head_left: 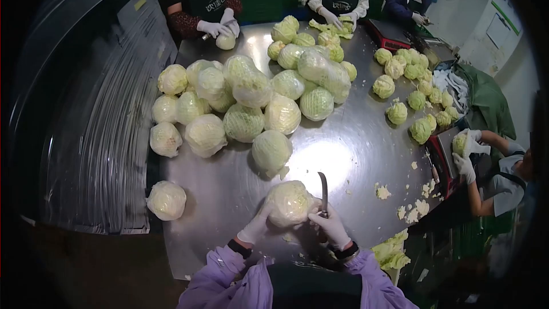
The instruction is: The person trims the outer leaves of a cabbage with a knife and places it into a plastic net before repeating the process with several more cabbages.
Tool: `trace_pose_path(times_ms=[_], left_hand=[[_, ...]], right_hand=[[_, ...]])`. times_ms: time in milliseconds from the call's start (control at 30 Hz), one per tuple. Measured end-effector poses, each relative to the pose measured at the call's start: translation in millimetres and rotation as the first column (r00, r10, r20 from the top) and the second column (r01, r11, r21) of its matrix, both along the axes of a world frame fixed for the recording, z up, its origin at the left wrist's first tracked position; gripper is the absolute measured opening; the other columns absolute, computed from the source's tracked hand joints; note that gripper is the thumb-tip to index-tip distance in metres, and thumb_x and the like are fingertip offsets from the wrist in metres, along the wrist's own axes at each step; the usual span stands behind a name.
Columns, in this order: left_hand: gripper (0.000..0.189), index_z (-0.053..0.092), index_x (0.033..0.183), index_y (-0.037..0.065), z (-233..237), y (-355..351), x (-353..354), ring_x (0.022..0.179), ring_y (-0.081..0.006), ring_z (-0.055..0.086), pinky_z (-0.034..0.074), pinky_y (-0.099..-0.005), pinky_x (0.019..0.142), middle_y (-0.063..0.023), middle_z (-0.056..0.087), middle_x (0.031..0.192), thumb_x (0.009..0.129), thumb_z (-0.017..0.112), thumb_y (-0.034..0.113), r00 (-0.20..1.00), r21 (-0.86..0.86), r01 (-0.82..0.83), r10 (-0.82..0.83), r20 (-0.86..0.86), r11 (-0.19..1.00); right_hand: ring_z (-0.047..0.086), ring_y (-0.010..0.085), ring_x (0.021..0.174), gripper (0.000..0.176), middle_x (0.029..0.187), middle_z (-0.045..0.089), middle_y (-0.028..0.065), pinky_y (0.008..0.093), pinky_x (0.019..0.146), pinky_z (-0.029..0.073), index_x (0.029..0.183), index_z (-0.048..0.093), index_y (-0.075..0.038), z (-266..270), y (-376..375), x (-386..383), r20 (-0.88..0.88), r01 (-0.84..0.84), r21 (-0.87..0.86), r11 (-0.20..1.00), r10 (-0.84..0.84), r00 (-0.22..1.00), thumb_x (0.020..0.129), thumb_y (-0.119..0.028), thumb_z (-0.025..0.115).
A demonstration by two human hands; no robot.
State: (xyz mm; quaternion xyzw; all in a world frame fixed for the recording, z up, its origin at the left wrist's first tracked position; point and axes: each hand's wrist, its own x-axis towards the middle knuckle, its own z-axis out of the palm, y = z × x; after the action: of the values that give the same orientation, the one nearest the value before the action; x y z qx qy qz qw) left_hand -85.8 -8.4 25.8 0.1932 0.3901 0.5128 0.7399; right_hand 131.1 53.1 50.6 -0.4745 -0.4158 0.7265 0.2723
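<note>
A plastic-wrapped cabbage (287,202) is right in front of me at the near side of the steel table. My left hand (255,230), in a white glove, is closed against the cabbage's left and lower side. A knife with a curved blade (324,187) points away from me. Its handle is in my right hand (333,229), also gloved, whose fingers reach to the cabbage's right side. Just beyond sits another wrapped cabbage (271,152), at the front of a large heap of wrapped ones. One more wrapped cabbage (167,200) lies alone at the left edge.
Several people in aprons and gloves work around the steel table (366,154). Unwrapped cabbages (416,100) lie at the right, near a red scale (445,151) and leaf scraps (417,210). Stacked plastic-covered sheets (108,137) stand along the left. Loose leaves (392,250) sit at the near right corner.
</note>
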Motion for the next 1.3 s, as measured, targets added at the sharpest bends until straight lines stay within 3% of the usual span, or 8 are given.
trace_pose_path(times_ms=[100,167,233,367,600,733,900,1300], left_hand=[[0.087,0.018,0.148,0.005,-1,-35,21,0.117,-0.0328,0.054,0.048,-0.0408,0.095,-0.0167,0.038,0.143,0.09,0.043,0.066,0.948,-0.506,0.29,-0.171,0.268,0.812],[0.088,0.015,0.148,0.004,-42,-54,25,0.108,-0.0339,0.06,0.053,-0.0399,0.086,-0.0192,0.041,0.14,0.09,0.048,0.062,0.813,-0.356,0.532,-0.347,0.467,0.768],[0.089,0.014,0.148,0.004,-24,-63,43,0.115,-0.0341,0.056,0.051,-0.0392,0.091,-0.0208,0.038,0.141,0.089,0.058,0.054,0.758,-0.092,0.266,-0.268,-0.595,0.959],[0.109,0.02,0.146,0.002,18,-50,70,0.135,-0.0382,0.031,0.031,-0.0459,0.11,-0.0245,0.031,0.145,0.07,0.079,0.05,0.258,0.12,0.448,0.0,-0.966,0.886],[0.104,0.035,0.136,-0.003,14,-23,107,0.127,-0.0416,0.039,0.038,-0.0458,0.103,-0.026,0.041,0.135,0.061,0.081,0.054,0.017,0.181,0.455,0.195,-0.981,0.872],[0.1,0.04,0.131,-0.003,41,-4,124,0.116,-0.0394,0.05,0.047,-0.0447,0.092,-0.0236,0.05,0.124,0.06,0.081,0.054,0.051,0.119,0.465,0.108,-0.993,0.877],[0.092,0.047,0.124,-0.002,31,1,130,0.104,-0.0359,0.057,0.052,-0.0433,0.08,-0.0195,0.055,0.115,0.058,0.081,0.052,-0.055,0.237,0.474,0.297,-0.953,0.848],[0.083,0.052,0.118,-0.002,27,26,131,0.095,-0.035,0.061,0.052,-0.0429,0.077,-0.0183,0.06,0.107,0.064,0.075,0.058,-0.105,0.032,0.493,0.096,-0.99,0.869]], right_hand=[[0.052,0.0037,0.065,0.033,0.078,0.056,-0.0036,0.0178,0.055,0.041,0.113,0.057,-0.005,7,-16,29,0.114,-0.014,0.111,0.994,0.001,0.993,0.084,-0.01,0.071],[0.051,0.0033,0.062,0.026,0.074,0.055,-0.0041,0.0179,0.054,0.04,0.108,0.059,-0.005,-16,-20,50,0.13,-0.009,0.103,0.995,-0.005,0.991,0.085,-0.012,0.07],[0.05,0.0035,0.059,0.019,0.071,0.054,-0.0043,0.0184,0.054,0.04,0.102,0.06,-0.005,-24,-24,62,0.129,0.025,0.008,1.0,-0.026,0.991,0.087,-0.014,0.068],[0.051,0.0048,0.058,0.02,0.071,0.055,-0.0018,0.0194,0.054,0.042,0.105,0.058,-0.003,-36,-36,74,0.096,0.065,0.0,0.998,-0.065,0.993,0.091,-0.015,0.064],[0.056,0.0095,0.058,0.05,0.08,0.057,0.0038,0.0247,0.052,0.048,0.141,0.039,-0.01,2,-74,112,0.222,0.012,0.028,1.0,-0.018,0.975,0.095,-0.017,0.056],[0.061,0.032,0.067,0.045,0.091,0.06,0.0131,0.0389,0.055,0.051,0.129,0.046,-0.007,0,-110,104,0.687,-0.406,0.664,0.628,-0.3,0.662,0.087,-0.018,0.059],[0.062,0.0303,0.059,0.033,0.083,0.059,0.0142,0.0402,0.051,0.051,0.116,0.051,-0.003,-6,-114,95,0.789,-0.465,0.567,0.68,-0.285,0.545,0.087,-0.016,0.058],[0.062,0.0341,0.056,0.009,0.073,0.056,0.0149,0.0445,0.049,0.051,0.091,0.048,-0.007,0,-98,101,0.891,-0.513,0.364,0.777,-0.129,0.436,0.089,-0.016,0.051]])
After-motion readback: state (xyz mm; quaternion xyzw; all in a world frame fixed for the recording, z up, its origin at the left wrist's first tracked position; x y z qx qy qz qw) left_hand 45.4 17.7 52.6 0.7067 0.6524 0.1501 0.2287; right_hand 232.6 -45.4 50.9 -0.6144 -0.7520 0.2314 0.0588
